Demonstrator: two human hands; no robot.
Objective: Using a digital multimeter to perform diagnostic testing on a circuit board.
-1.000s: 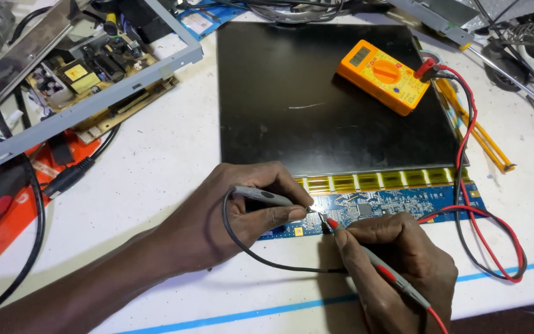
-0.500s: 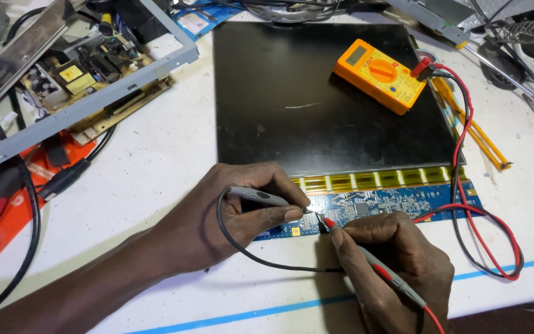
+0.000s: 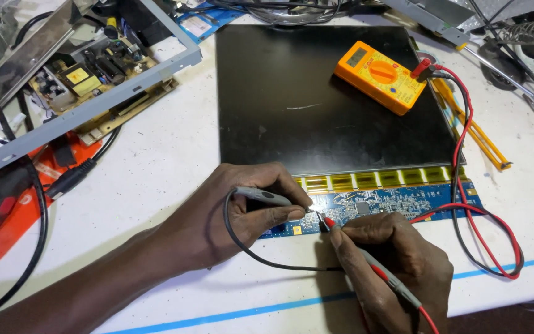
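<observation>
We pinch both probes firmly, left hand point(image 3: 236, 216) black probe point(image 3: 264, 196), right hand point(image 3: 397, 272) red probe point(image 3: 366, 263), tips steady on the blue board point(image 3: 397, 201).

Two hands work at the lower middle of the frame: the left hand point(image 3: 230, 213) and the right hand point(image 3: 397, 269). Each holds one of two test probes: a grey probe point(image 3: 264, 196) in the left grip and a red-tipped probe point(image 3: 366, 266) in the right. One orange multimeter point(image 3: 379, 75) lies at upper right on one black display panel point(image 3: 316, 105). One blue circuit strip point(image 3: 397, 203) runs along the panel's lower edge. One open power board point(image 3: 91, 74) sits at upper left. One white tabletop point(image 3: 156, 161) carries all of it.
</observation>
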